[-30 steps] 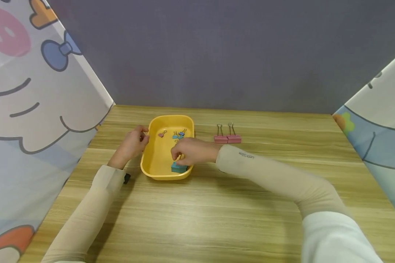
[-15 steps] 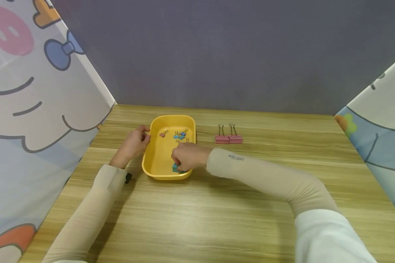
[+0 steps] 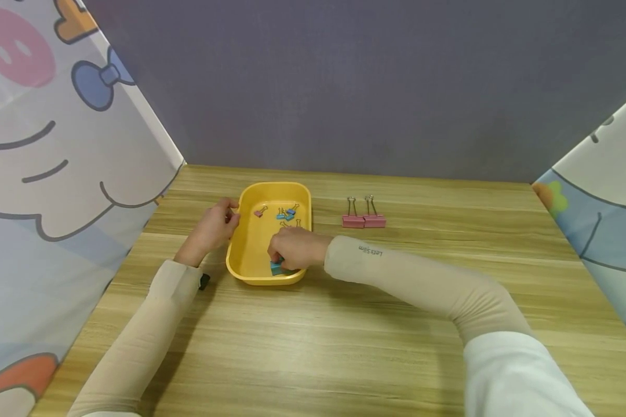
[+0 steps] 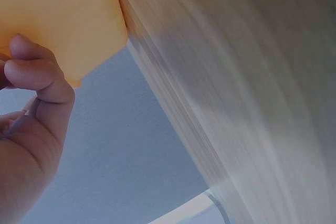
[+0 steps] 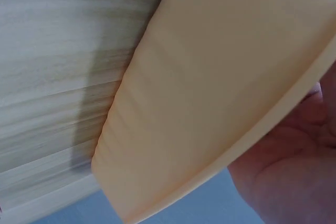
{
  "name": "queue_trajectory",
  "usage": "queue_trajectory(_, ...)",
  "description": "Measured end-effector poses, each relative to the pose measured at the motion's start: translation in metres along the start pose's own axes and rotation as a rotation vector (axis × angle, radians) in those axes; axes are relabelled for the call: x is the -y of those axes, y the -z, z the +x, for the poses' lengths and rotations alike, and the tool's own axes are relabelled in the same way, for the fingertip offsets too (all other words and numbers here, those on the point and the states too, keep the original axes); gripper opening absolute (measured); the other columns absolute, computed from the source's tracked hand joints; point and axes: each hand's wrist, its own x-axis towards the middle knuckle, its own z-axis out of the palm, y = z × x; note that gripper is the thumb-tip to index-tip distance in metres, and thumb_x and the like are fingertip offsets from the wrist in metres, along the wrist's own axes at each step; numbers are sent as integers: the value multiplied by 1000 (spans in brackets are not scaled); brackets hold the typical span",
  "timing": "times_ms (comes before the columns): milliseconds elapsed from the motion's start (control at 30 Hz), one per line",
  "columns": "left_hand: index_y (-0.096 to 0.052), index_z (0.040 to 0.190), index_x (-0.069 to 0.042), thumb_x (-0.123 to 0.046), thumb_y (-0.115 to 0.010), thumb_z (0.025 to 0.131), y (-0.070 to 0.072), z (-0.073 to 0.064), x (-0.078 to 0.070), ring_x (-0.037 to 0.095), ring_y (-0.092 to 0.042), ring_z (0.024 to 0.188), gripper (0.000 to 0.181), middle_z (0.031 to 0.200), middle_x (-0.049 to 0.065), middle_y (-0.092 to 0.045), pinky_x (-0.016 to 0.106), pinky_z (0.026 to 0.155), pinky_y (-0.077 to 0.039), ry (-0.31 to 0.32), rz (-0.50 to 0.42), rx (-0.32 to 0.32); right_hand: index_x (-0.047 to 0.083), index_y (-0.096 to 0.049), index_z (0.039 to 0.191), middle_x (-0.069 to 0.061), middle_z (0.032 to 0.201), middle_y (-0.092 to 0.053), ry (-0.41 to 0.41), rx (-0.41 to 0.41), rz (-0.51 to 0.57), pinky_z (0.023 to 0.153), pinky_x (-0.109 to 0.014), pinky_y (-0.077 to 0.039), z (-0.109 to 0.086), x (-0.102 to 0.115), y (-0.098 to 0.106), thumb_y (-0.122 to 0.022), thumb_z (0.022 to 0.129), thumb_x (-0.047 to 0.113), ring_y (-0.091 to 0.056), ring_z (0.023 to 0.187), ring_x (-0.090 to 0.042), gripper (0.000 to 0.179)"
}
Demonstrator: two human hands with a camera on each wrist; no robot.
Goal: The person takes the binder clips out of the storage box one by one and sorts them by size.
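Note:
A yellow plastic bin [image 3: 252, 246] sits on the wooden table. At its left wall my left hand [image 3: 216, 225] holds the rim, fingers bent; the left wrist view shows these curled fingers [image 4: 37, 80] against the outer wall. Inside the bin, near the front right corner, my right hand [image 3: 295, 248] pinches a large teal binder clip [image 3: 276, 269], partly covered by the fingers. Small binder clips lie farther back: a pink one [image 3: 258, 213] and several blue ones [image 3: 290, 213]. Wire handles show just behind my right hand. In the right wrist view the bin's wall hides my fingertips.
Two large pink binder clips [image 3: 363, 222] stand side by side on the table [image 3: 396, 359], right of the bin, handles up. A small black object [image 3: 204, 282] shows beside my left cuff. A grey wall [image 3: 344, 87] rises behind the table.
My right hand has lowered onto the teal binder clip, and its fingers now cover much of it. The clip has shifted slightly left within the bin. My left hand stays at the rim.

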Motion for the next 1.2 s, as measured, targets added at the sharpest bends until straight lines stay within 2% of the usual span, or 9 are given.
queue_trajectory(100, -44, 121, 7, -7, -48, 98, 0, 0, 1, 21, -55, 57, 27, 88, 18, -57, 33, 52, -49, -3, 8, -1, 14, -73, 92, 5, 93, -64, -14, -4, -21, 105, -33, -33, 0, -1, -1, -75, 81, 13, -59, 97, -13, 12)
queue_trajectory(167, -44, 120, 7, -7, -48, 98, 0, 0, 1, 21, -55, 57, 27, 87, 17, -57, 32, 51, -49, -7, 9, -2, 14, -73, 93, 5, 93, -65, -29, -4, -19, 112, -37, -20, 0, -1, -1, -75, 81, 13, -58, 100, -15, 12)
queue_trajectory(200, -44, 120, 7, -7, -48, 98, 0, 0, 1, 21, -54, 57, 27, 86, 17, -57, 32, 51, -48, -9, 8, -2, 13, -72, 92, 6, 92, -66, -36, -3, -12, 112, -37, -19, 0, -1, -1, -75, 81, 14, -59, 99, -14, 11)
queue_trajectory(333, -44, 120, 9, -5, -48, 98, 1, 0, 1, 20, -54, 55, 27, 83, 17, -57, 31, 48, -47, -29, 3, -6, 13, -71, 94, 8, 84, -65, -63, 12, 42, 92, -27, -44, -2, -2, 0, -75, 82, 14, -57, 77, -11, 13)
queue_trajectory(433, -44, 120, 10, -4, -48, 97, 1, -1, 0, 20, -54, 55, 27, 83, 17, -56, 30, 48, -46, -37, -2, -8, 13, -70, 96, 9, 80, -63, -65, 23, 62, 65, -20, -46, -3, -2, -1, -75, 82, 15, -53, 68, -10, 15)
queue_trajectory(467, -44, 119, 10, -4, -48, 97, 1, -1, 0, 20, -53, 55, 26, 83, 17, -56, 30, 48, -46, -34, -4, -9, 13, -70, 96, 9, 80, -62, -63, 23, 65, 64, -20, -46, -3, -3, 0, -75, 82, 15, -52, 67, -10, 15)
queue_trajectory(800, -43, 121, 10, -4, -47, 98, 1, -2, -3, 21, -54, 58, 28, 85, 18, -55, 30, 50, -48, -12, -19, 8, 13, -69, 94, 3, 89, -63, 19, -37, 40, 71, -22, -43, 0, -12, 1, -74, 80, 14, -51, 78, -12, 14)
queue_trajectory(1033, -43, 120, 10, -5, -47, 98, 1, -2, -3, 21, -55, 59, 27, 85, 18, -56, 29, 51, -48, -12, -12, 6, 14, -68, 97, 2, 94, -60, 28, -115, 14, 80, -25, -43, -9, -16, 12, -74, 81, 17, -51, 85, -12, 17)
queue_trajectory(1200, -43, 120, 11, -5, -46, 98, 2, -2, -4, 21, -56, 59, 28, 88, 20, -56, 30, 51, -49, -20, -18, 10, 13, -66, 89, 1, 89, -61, 47, -197, 17, 82, -28, -41, -21, -24, 20, -73, 79, 14, -50, 83, -13, 12)
